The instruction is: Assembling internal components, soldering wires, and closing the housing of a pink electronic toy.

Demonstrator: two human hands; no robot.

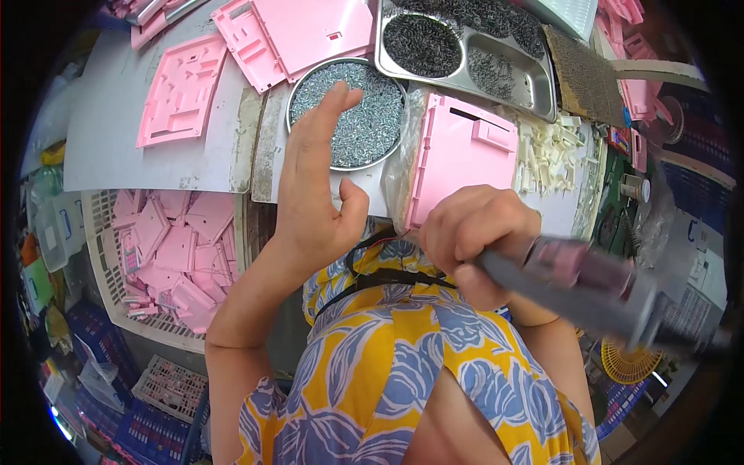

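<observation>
My left hand is raised at the near left side of a round metal dish full of small silvery screws. Its fingers are stretched up and the thumb stands apart, with nothing visible between them. My right hand is wrapped round a dark power screwdriver, whose body slants down to the right and is blurred. Beyond that hand lies a pink plastic housing with a dark slot, partly covered by my fingers at its near edge. Clear plastic film shows along its left side.
A steel tray with dark small metal parts stands at the back. Off-white plastic pieces are heaped right of the housing. Pink panels and a pink frame lie at the back left. A white basket holds more pink parts.
</observation>
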